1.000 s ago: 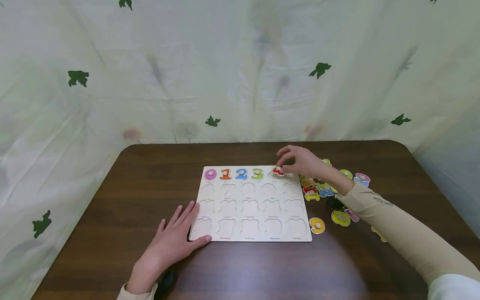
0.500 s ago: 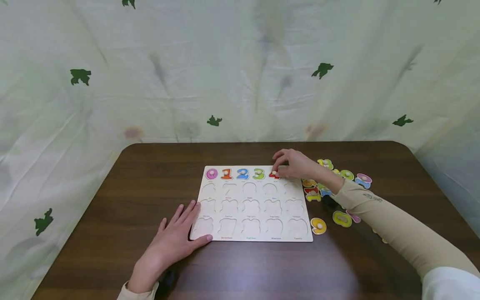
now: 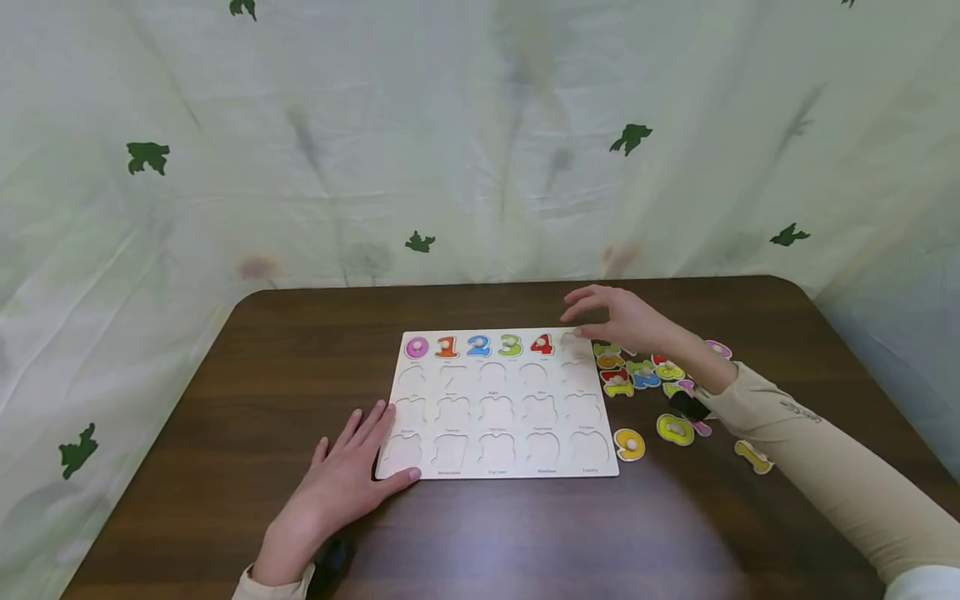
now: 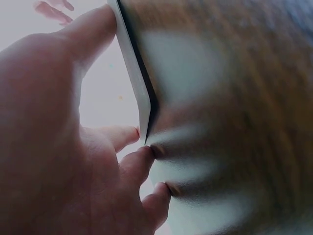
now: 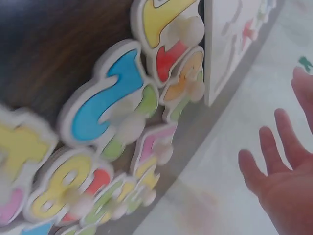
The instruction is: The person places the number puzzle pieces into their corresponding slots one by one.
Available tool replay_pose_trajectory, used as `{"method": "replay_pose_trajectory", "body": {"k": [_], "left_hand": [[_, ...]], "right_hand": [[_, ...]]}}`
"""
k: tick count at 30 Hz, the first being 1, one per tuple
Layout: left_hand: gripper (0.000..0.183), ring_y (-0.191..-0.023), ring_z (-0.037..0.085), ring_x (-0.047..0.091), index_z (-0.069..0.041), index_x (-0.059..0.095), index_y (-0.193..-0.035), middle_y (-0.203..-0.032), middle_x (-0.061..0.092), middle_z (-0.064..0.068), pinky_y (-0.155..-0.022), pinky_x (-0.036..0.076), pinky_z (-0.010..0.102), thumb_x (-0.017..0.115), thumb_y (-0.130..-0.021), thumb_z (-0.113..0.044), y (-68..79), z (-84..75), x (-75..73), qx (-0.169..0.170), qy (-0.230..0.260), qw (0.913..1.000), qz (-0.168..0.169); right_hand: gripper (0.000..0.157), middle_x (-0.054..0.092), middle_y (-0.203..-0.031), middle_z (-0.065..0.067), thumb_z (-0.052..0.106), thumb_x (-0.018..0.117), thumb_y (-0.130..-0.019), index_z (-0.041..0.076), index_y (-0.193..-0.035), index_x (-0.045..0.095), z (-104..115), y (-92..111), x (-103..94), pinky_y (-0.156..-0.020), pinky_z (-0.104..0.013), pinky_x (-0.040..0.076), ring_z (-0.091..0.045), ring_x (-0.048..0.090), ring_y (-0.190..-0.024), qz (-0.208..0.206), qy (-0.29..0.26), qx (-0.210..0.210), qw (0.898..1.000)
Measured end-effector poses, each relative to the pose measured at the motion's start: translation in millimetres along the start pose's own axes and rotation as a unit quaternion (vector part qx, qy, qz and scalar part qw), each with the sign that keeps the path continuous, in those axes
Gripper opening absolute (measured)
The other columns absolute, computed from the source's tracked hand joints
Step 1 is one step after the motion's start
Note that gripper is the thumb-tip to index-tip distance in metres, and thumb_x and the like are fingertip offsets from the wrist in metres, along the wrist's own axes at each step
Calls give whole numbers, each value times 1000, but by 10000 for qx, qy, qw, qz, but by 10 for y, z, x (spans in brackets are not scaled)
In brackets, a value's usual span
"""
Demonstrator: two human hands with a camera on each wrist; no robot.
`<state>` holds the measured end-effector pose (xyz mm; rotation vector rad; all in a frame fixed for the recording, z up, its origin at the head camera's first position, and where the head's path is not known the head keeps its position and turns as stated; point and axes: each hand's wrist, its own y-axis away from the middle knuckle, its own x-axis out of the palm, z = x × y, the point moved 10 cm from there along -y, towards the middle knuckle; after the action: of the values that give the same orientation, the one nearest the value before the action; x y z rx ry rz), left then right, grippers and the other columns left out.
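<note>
A white number puzzle board lies flat on the table. Its top row holds a purple 0, an orange 1, a blue 2, a green 3 and a red 4, each with a small knob. My left hand rests with spread fingers against the board's lower left edge, thumb on the front corner. Over the upper right corner hovers my right hand, fingers extended and holding nothing; the slot right of the 4 lies partly beneath it. In the right wrist view its fingers are apart from every piece.
Knobbed number pieces lie heaped right of the board, partly hidden by my right forearm. A yellow-orange piece sits by the board's lower right edge. Another yellow piece lies farther right. A patterned curtain hangs behind the table.
My right hand has set the red 4 into its place in the top row, let go, and moved up and right. The left hand stays at the board's edge.
</note>
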<state>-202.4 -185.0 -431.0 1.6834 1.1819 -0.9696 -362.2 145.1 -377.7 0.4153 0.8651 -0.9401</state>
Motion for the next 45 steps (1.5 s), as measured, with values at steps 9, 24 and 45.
{"method": "replay_pose_trajectory", "body": {"k": [9, 24, 45], "left_hand": [[100, -147, 40, 15, -15, 24, -158, -162, 20, 9, -105, 13, 74, 57, -83, -74, -6, 10, -13, -11, -13, 10000, -30], [102, -147, 40, 14, -14, 24, -158, -162, 20, 10, -104, 13, 74, 57, -83, -74, 1, 24, -16, -26, 24, 10000, -61], [101, -146, 40, 16, -14, 25, -157, -162, 21, 10, -104, 14, 74, 58, -83, -73, -6, -3, -1, 3, -71, 9999, -78]], "right_hand": [[28, 55, -138, -7, 17, 71, -92, 16, -120, 70, -126, 454, -279, -81, -46, 50, -30, 56, -115, -364, 55, 128, 9992], [23, 56, -136, -4, 21, 73, -91, 15, -113, 74, -351, 1279, -597, -81, -42, 51, -29, 54, -119, -765, 442, 584, 9944], [21, 55, -131, -21, 9, 80, -81, 20, -99, 78, -1031, 1811, -551, -87, -60, 40, -45, 46, -120, -405, 671, 615, 9950]]}}
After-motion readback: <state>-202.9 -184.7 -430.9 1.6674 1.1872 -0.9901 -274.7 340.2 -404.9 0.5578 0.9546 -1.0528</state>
